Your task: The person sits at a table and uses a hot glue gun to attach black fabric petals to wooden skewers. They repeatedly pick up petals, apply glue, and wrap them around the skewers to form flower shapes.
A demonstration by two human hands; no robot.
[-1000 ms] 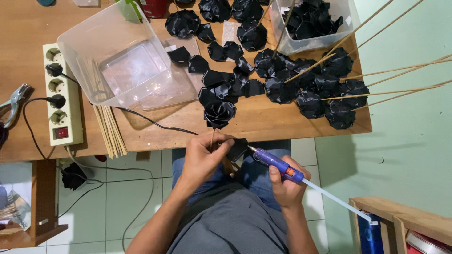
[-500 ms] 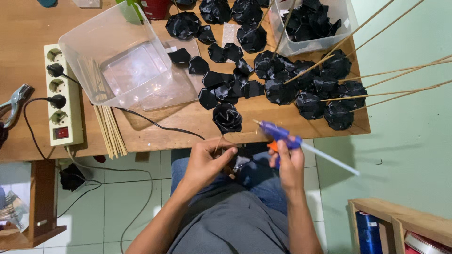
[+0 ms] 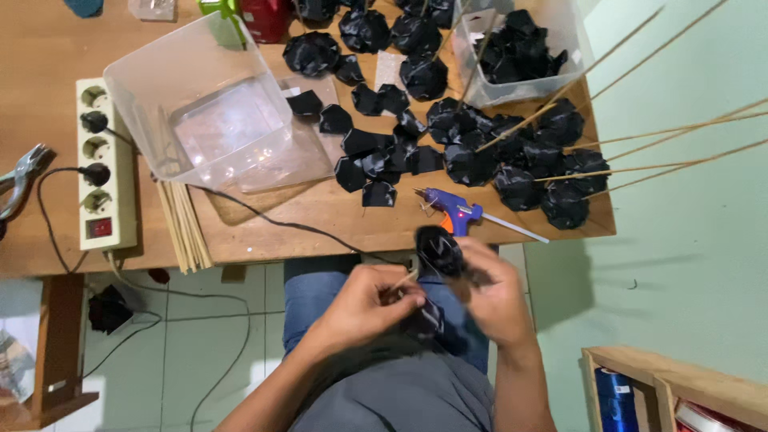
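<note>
Over my lap, my right hand [image 3: 498, 298] grips a black ribbon flower [image 3: 438, 250], its head turned up toward the table edge. My left hand [image 3: 370, 302] pinches the thin wooden stick [image 3: 402, 280] and black ribbon under that flower. A blue glue gun [image 3: 453, 207] lies on the wooden table [image 3: 336, 216] just beyond my hands, held by neither. Many finished black ribbon flowers [image 3: 472, 152] lie spread across the table, some on long wooden sticks [image 3: 680, 132] that jut past the right edge.
An empty clear plastic box [image 3: 200, 104] lies tilted at the left-centre, and another clear box [image 3: 520, 48] holds black flowers at the back. A white power strip [image 3: 102, 164], spare sticks [image 3: 184, 228] and pliers [image 3: 22, 172] sit to the left. A wooden shelf [image 3: 680, 392] stands at the lower right.
My right hand has put the glue gun down on the table and taken hold of the black flower. Both hands have come together over my lap.
</note>
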